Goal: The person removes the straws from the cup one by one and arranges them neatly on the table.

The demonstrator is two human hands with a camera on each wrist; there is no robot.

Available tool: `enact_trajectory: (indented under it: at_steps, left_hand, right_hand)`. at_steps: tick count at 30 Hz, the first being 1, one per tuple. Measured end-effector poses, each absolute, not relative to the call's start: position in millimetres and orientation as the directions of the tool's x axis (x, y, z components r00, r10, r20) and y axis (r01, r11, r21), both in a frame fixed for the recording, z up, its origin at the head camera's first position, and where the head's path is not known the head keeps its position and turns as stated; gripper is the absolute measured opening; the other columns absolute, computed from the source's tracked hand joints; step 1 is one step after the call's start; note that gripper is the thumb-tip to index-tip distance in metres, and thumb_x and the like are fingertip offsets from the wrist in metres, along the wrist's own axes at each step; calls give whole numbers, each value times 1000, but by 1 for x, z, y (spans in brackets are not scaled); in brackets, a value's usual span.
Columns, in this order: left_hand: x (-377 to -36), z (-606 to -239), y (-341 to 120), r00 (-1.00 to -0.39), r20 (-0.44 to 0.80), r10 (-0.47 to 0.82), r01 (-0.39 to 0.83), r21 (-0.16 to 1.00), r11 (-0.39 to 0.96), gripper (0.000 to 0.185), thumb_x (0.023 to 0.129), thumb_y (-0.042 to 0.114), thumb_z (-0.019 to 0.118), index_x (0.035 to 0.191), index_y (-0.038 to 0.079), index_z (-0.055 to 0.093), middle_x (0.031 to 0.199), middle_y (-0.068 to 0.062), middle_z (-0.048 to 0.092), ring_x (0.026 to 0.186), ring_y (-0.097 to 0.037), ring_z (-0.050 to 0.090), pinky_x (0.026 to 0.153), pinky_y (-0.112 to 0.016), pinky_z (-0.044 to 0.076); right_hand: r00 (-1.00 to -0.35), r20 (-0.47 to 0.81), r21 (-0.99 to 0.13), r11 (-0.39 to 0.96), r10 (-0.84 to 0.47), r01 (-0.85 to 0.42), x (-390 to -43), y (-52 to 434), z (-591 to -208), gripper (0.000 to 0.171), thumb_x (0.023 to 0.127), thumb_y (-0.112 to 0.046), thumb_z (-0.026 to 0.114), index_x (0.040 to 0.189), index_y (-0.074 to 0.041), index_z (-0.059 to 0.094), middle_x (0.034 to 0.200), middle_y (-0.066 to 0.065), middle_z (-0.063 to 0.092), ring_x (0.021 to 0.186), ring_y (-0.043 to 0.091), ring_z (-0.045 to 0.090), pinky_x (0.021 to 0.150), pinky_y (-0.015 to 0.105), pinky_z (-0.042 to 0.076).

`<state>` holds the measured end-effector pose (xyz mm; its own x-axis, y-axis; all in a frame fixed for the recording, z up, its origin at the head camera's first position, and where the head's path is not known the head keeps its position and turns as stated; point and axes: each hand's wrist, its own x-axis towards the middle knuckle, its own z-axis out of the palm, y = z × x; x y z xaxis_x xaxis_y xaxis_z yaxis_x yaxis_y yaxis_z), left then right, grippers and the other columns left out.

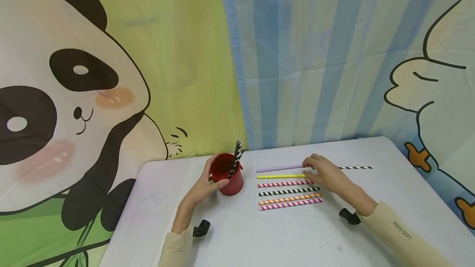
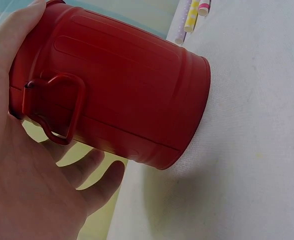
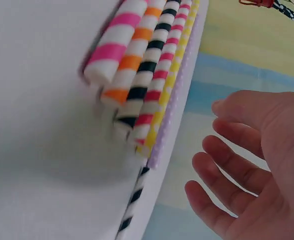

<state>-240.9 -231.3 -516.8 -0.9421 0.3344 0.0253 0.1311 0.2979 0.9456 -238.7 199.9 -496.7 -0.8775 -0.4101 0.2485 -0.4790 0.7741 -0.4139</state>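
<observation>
My left hand (image 1: 200,188) holds a small red metal bucket (image 1: 233,186) from its left side, thumb on the near side by the rim. Black-and-white patterned paper straws (image 1: 236,158) lean out of the bucket. My right hand (image 1: 325,175), fingers relaxed and spread, hovers by the right ends of a row of straws. From far to near the row runs purple (image 1: 278,168), yellow (image 1: 281,176), red-striped (image 1: 285,184), black-striped (image 1: 289,191), orange-striped (image 1: 289,198) and pink-striped (image 1: 291,204). In the right wrist view nothing lies between the fingers (image 3: 207,165).
Another black-striped straw (image 1: 356,167) lies right of the right hand, near the far part of the white table (image 1: 289,238). A printed curtain (image 1: 193,73) hangs behind the table. Black wrist devices (image 1: 201,228) sit by both sleeves.
</observation>
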Motion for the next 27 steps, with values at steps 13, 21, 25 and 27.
enact_trajectory:
  at_steps: [13,21,25,27]
  left_hand:
    - [-225,-488,-223,-938,27,346,127,954,272,88,90,21,73,158,25,18,156,-5,32,147,-32,26,117,-68,26]
    - [-237,-509,-229,-942,28,336,128,951,282,91,90,18,73,159,28,16,158,-5,29,148,-32,25,117,-68,24]
    - [-240,-516,-231,-943,31,332,132,949,287,90,89,21,74,157,35,17,158,0,30,148,-29,26,117,-67,26]
    - [-241,-516,-231,-942,36,333,139,947,291,89,89,24,75,157,36,18,157,2,31,147,-27,27,117,-66,28]
  right_hand:
    - [-894,288,-635,631,-342,-446,-234,161,-505,15,93,-12,71,108,-12,68,105,1,66,97,19,63,85,46,55]
    - [-920,279,-760,522,-276,-387,-229,132,-508,16,94,-15,71,109,-11,68,103,0,68,93,18,65,78,29,57]
    - [-924,272,-784,494,-268,-375,-228,120,-509,15,94,-16,71,108,-12,68,103,-1,68,92,17,66,77,26,56]
    - [-922,276,-789,484,-271,-378,-228,115,-509,15,94,-16,70,108,-11,68,103,-1,68,92,17,66,77,27,56]
